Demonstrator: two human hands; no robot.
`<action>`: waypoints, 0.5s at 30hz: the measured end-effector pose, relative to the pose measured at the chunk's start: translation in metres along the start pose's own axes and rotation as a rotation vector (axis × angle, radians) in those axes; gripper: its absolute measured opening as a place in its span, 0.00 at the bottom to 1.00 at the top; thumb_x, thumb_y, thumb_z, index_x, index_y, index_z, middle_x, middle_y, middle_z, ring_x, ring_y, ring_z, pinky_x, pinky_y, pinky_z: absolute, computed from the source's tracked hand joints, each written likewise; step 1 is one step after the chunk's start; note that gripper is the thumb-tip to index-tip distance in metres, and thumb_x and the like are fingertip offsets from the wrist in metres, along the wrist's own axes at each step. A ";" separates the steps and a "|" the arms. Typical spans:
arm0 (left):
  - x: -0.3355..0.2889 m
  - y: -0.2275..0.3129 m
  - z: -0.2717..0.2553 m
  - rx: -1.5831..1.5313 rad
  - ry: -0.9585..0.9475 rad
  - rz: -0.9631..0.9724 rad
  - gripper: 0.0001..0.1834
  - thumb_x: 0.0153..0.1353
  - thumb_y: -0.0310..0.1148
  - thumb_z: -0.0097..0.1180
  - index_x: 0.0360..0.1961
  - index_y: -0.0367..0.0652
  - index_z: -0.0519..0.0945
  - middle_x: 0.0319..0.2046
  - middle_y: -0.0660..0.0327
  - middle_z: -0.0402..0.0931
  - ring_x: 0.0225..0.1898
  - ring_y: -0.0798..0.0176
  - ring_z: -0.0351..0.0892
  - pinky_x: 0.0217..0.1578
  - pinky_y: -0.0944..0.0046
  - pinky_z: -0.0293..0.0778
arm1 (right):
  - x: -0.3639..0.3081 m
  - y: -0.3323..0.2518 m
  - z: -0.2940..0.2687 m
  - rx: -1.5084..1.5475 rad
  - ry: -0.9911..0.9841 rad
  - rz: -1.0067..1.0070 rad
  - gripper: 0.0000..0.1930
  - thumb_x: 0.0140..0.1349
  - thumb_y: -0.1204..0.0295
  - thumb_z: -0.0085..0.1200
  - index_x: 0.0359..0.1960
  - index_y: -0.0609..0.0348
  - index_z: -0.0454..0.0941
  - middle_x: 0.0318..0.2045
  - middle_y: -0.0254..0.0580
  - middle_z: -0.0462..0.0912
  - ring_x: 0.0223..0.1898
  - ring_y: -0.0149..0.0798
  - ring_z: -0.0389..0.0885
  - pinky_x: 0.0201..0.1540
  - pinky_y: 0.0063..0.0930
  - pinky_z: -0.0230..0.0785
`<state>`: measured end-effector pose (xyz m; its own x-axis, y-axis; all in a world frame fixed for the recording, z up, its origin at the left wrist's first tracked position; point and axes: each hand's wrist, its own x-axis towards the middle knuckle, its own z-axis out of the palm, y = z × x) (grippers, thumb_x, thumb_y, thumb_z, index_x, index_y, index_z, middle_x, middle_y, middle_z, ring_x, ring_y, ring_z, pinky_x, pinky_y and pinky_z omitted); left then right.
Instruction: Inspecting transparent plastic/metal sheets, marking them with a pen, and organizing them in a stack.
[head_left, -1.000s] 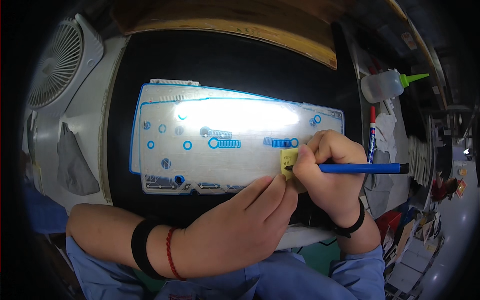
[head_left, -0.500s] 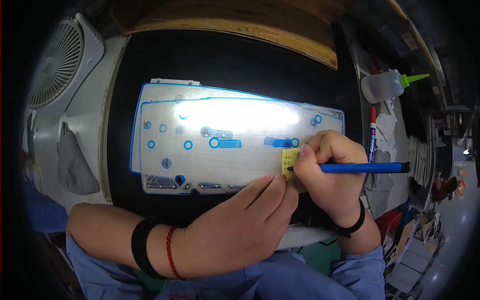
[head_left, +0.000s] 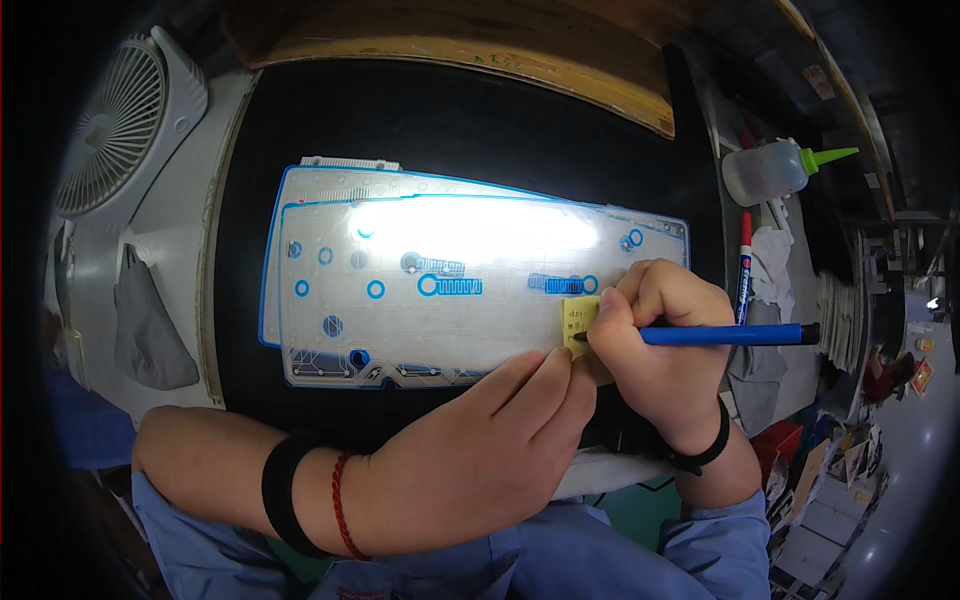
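Note:
Two thin, clear sheets [head_left: 330, 265] with blue rings and comb-like traces lie overlapped at a slight angle on a black mat; glare whitens their upper middle. A small yellow sticky note [head_left: 577, 313] with handwriting rests over their lower right part. My right hand [head_left: 665, 350] is closed round a blue marker pen [head_left: 725, 335], whose black tip touches the note. The pen's dark end points right. From the lower left, my left hand [head_left: 490, 440] presses its bunched fingertips on the note's lower edge. Its thumb is hidden.
Black mat [head_left: 480, 115] covers the work surface, with a wooden ledge [head_left: 470, 52] behind. On the right are a squeeze bottle [head_left: 768, 172] with a green nozzle and a red-capped marker [head_left: 744, 265]. A white fan [head_left: 115, 130] and grey cloth [head_left: 152, 325] lie left.
The pen tip has shifted very slightly on the note. Both hands and the sheets otherwise stay in place.

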<state>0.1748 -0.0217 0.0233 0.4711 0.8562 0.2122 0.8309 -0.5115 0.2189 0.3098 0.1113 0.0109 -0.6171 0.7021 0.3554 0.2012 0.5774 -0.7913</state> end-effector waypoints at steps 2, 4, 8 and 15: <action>0.000 0.000 0.000 0.002 0.002 -0.001 0.20 0.56 0.30 0.50 0.46 0.27 0.78 0.49 0.47 0.74 0.56 0.51 0.72 0.57 0.59 0.69 | 0.000 0.000 0.000 -0.008 -0.003 -0.011 0.16 0.46 0.83 0.57 0.12 0.58 0.61 0.10 0.36 0.63 0.12 0.27 0.61 0.16 0.22 0.54; 0.000 0.000 0.000 -0.008 0.003 -0.003 0.20 0.56 0.30 0.51 0.46 0.28 0.78 0.49 0.47 0.74 0.56 0.51 0.72 0.57 0.60 0.69 | 0.000 -0.001 0.000 -0.003 -0.006 -0.003 0.16 0.46 0.83 0.57 0.12 0.58 0.61 0.10 0.37 0.63 0.12 0.27 0.61 0.16 0.22 0.54; 0.000 0.000 0.001 0.000 0.016 0.000 0.19 0.55 0.30 0.51 0.46 0.28 0.78 0.48 0.48 0.74 0.55 0.51 0.72 0.57 0.60 0.69 | 0.000 -0.002 0.002 0.008 0.004 0.002 0.16 0.46 0.83 0.58 0.12 0.59 0.62 0.10 0.37 0.64 0.12 0.27 0.62 0.16 0.22 0.55; 0.000 0.000 0.000 0.006 0.011 0.000 0.19 0.55 0.30 0.51 0.46 0.28 0.79 0.48 0.48 0.74 0.55 0.51 0.72 0.56 0.60 0.70 | 0.000 -0.003 0.000 0.019 -0.020 0.003 0.15 0.47 0.83 0.58 0.12 0.59 0.63 0.10 0.37 0.66 0.12 0.27 0.64 0.16 0.22 0.56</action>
<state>0.1748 -0.0216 0.0229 0.4682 0.8551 0.2227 0.8325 -0.5114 0.2132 0.3095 0.1092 0.0134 -0.6316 0.6951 0.3433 0.1884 0.5671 -0.8018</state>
